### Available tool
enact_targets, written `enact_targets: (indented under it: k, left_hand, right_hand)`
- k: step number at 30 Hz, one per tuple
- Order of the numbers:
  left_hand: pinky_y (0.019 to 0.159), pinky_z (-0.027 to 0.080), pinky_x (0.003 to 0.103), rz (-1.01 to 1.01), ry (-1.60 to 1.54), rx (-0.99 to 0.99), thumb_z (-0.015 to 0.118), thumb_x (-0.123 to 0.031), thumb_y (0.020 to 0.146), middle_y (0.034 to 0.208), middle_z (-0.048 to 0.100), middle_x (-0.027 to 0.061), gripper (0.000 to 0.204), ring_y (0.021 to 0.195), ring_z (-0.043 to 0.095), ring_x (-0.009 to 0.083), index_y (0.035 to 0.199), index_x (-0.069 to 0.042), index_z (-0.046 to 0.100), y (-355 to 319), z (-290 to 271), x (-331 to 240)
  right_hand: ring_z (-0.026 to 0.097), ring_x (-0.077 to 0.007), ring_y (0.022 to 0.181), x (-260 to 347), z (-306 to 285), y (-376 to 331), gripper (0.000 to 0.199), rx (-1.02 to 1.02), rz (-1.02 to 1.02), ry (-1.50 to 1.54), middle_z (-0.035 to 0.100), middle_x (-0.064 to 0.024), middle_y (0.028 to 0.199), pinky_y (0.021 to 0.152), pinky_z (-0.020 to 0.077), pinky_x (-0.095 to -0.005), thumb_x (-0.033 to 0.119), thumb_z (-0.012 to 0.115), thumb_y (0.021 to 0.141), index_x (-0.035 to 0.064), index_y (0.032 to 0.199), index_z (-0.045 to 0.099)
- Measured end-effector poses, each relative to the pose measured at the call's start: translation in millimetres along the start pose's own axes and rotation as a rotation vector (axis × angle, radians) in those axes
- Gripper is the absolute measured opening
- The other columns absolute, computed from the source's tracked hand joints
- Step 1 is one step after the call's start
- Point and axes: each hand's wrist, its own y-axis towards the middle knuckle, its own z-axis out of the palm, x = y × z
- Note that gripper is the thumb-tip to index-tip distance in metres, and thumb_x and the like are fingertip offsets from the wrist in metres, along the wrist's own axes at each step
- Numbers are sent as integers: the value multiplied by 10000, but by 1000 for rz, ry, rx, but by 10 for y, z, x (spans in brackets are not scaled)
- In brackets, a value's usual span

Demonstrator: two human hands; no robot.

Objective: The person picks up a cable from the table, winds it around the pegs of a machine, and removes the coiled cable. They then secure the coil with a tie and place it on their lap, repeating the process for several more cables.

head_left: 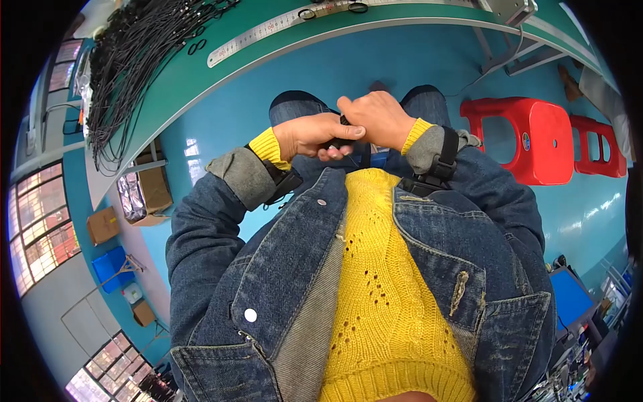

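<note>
Above my lap, in front of the yellow knit sweater [375,268], my two hands meet. The fingers of my left hand [315,136] are curled around a small black item [336,143], mostly hidden in the grip, so its kind does not show. Closed as well, my right hand [378,119] presses against the left thumb and fingertips. Black also shows between the hands, but whether the right fingers hold the same item is hidden. Black straps with buckles [443,164] sit around both of my forearms, over turned-up denim cuffs.
Ahead is a green-topped table [194,77] with a bundle of black cables [137,67], a long metal ruler [268,28] and small black loops [358,8]. Red plastic stools [546,141] stand at the right. Cardboard boxes [104,226] and a blue bin [110,266] are at the left.
</note>
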Motion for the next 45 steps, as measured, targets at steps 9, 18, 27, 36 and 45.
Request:
enact_targets:
  k: [9,18,27,36,45]
  left_hand:
    - [415,396,201,222,614,-490,575,-191,804,622,551,1,166,472,474,58,762,-32,592,26,172,-49]
    - [397,317,211,251,664,-490,648,-217,751,577,502,-26,157,457,430,45,754,-74,584,85,155,67]
    - [399,314,212,524,288,-756,654,-138,747,599,483,-12,124,458,408,71,815,-79,569,-68,-74,200]
    - [447,341,196,1083,-269,-495,627,-92,793,655,483,-2,113,545,428,69,873,-69,551,-476,-67,109]
    - [455,344,198,1043,38,-671,607,-140,826,645,487,-19,118,530,420,56,877,-45,558,-493,197,87]
  right_hand:
    - [583,-349,586,-87,318,-14,145,-283,45,99,580,-191,624,521,456,-424,111,575,680,3,761,521]
    - [567,-325,521,-49,327,-22,144,-351,-113,-119,549,-107,558,492,466,-393,125,554,700,16,720,463]
    - [577,-306,738,44,-230,417,236,-323,-258,156,562,-125,790,611,473,-392,109,569,717,50,943,534]
    - [550,-256,675,-40,-380,1183,100,-523,-93,43,552,-91,716,555,430,-347,139,577,779,60,839,574]
    - [365,-18,579,306,-247,392,158,115,407,1540,441,57,657,475,287,-169,173,537,884,50,787,556]
